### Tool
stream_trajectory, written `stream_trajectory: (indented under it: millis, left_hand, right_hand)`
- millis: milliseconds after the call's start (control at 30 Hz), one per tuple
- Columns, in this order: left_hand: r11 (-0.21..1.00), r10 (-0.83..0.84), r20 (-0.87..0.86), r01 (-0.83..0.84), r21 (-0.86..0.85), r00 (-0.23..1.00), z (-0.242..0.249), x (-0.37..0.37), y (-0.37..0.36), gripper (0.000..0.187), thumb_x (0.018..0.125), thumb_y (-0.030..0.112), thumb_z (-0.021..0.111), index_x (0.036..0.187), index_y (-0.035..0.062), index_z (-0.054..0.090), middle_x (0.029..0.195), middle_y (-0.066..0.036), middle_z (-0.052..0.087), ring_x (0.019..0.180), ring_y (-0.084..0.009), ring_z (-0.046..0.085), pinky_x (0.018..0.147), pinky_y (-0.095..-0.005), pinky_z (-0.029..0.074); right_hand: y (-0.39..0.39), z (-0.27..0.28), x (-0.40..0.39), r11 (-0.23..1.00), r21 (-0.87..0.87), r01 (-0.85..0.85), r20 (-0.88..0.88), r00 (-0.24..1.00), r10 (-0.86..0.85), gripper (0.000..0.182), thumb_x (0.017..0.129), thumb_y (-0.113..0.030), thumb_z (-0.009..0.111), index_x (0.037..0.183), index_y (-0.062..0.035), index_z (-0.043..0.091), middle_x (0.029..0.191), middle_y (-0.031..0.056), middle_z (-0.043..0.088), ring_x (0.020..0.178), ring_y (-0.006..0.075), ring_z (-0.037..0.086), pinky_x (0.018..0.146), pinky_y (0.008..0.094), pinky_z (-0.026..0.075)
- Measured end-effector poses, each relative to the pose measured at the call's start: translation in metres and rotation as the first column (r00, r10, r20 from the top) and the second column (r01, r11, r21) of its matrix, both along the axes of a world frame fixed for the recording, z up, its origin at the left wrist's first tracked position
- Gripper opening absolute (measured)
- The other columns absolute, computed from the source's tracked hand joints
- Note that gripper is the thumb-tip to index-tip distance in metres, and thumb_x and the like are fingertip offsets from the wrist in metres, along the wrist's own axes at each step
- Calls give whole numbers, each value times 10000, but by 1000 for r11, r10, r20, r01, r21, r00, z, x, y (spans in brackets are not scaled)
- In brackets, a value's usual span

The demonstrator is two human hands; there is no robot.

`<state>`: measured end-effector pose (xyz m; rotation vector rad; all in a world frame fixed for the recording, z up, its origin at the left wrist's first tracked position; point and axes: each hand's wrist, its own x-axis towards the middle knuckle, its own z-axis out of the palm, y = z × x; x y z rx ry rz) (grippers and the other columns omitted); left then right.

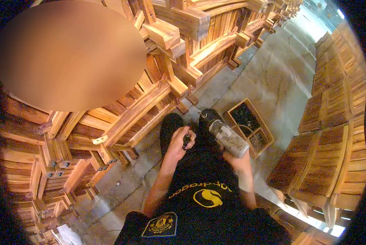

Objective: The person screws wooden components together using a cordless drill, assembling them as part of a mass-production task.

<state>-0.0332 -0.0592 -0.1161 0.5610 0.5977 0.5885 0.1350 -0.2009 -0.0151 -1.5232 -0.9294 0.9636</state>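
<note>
My left hand point(182, 142) is curled around small dark pieces, whose exact shape I cannot make out. In my right hand point(236, 160) is a power tool point(227, 136) with a grey, translucent-looking body and a thin tip pointing up and left, away from me. Both hands are in front of my black shirt, apart from each other, above my dark-clad knees. Just beyond the tool, on the floor, sits a wooden box point(265, 134) with dark small parts in its compartments.
Stacked wooden furniture frames point(134, 108) with legs and bolts line the left and upper side. Slatted wooden panels point(309, 157) stand along the right. Between them runs a grey floor point(272, 77). A blurred oval covers the upper left.
</note>
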Motion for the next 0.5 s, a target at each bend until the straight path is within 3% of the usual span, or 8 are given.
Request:
stream_trajectory:
  millis: [100, 167, 200, 300, 367, 433, 467, 500]
  left_hand:
    - [1000, 9, -63, -10, -20, 998, -7, 1, -2, 244, 931, 278, 472, 922, 35, 493, 607, -66, 505, 422, -132, 419, 354, -242, 276]
    - [999, 14, -132, -19, -34, 991, -9, 3, -2, 258, 931, 289, 473, 918, 33, 496, 607, -61, 505, 421, -129, 419, 352, -240, 272]
    - [999, 5, -191, -14, -42, 982, -11, 2, -4, 272, 931, 300, 475, 913, 30, 499, 608, -56, 505, 420, -126, 420, 350, -237, 269]
    - [992, 17, -87, -28, -125, 996, -3, 2, -4, 258, 924, 285, 485, 856, 40, 530, 613, -55, 527, 418, -105, 416, 347, -231, 263]
    - [993, 68, -57, -74, -94, 996, 5, 3, -3, 265, 925, 285, 481, 825, 44, 528, 610, -56, 531, 414, -102, 415, 346, -231, 263]
    - [992, 104, -24, -105, -64, 994, 5, 6, 1, 276, 925, 285, 477, 794, 48, 527, 608, -57, 535, 411, -99, 413, 346, -230, 263]
    - [992, 126, 39, -125, -4, 991, 3, 7, 3, 265, 928, 285, 476, 801, 60, 537, 615, -42, 533, 410, -100, 408, 352, -231, 270]
    - [988, 141, 101, -147, 56, 985, 1, 8, 4, 255, 931, 285, 476, 808, 73, 548, 623, -26, 531, 409, -102, 403, 358, -232, 276]
  right_hand:
    - [-5, -9, 1, 1000, 19, 3, -55, 999, -2, 521, 601, 76, 592, 1103, -60, 624, 1182, 73, 597, 1116, 175, 545, 969, 281, 391]
    - [-6, -19, 0, 1000, 11, 27, 57, 998, -27, 565, 561, 81, 592, 1103, -76, 628, 1182, 75, 596, 1130, 202, 538, 978, 293, 392]
    - [-1, -12, 2, 999, 5, -45, 167, 985, 43, 597, 524, 65, 610, 1100, -86, 632, 1186, 89, 591, 1136, 238, 534, 987, 307, 390]
    - [1, -16, -4, 996, 87, -34, 186, 982, 17, 599, 502, 46, 621, 1088, -78, 634, 1196, 101, 581, 1136, 263, 529, 986, 328, 396]
    - [-2, -11, -2, 997, 37, -74, 222, 973, 64, 547, 543, 42, 621, 1078, -68, 637, 1211, 111, 570, 1122, 278, 535, 972, 333, 401]
    - [-2, -5, 0, 987, 95, -128, 281, 955, 97, 518, 597, 50, 625, 1103, -60, 617, 1190, 105, 583, 1073, 253, 564, 928, 316, 426]
    - [-7, -17, 0, 1000, 2, 2, -62, 998, -2, 517, 644, 41, 639, 1149, -54, 580, 1162, 89, 594, 1030, 208, 577, 892, 295, 440]
    - [-11, -28, 5, 1000, -3, -19, -63, 998, 19, 517, 644, 41, 639, 1149, -54, 580, 1162, 89, 594, 1030, 208, 577, 892, 295, 440]
